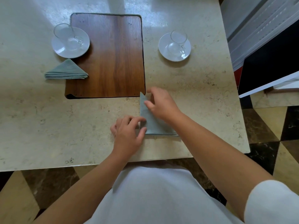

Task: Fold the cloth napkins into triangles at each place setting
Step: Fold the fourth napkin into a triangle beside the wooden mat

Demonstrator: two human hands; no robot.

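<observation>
A grey-green cloth napkin [151, 124] lies folded into a triangle near the table's front edge, its point toward the wooden board. My right hand [161, 105] rests on its upper part, fingers bent over the cloth and hiding the right side. My left hand [127, 132] is at the napkin's lower left corner, thumb and fingertips touching the cloth edge. A second napkin [67, 71], folded into a triangle, lies at the left place setting, overlapping the board's left edge.
A dark wooden board [110, 55] lies in the middle of the beige stone table [202, 88]. Two white saucers [71, 46] [174, 52] each carry a clear glass cup [63, 32] [178, 41]. A white and dark cabinet [267, 46] stands to the right.
</observation>
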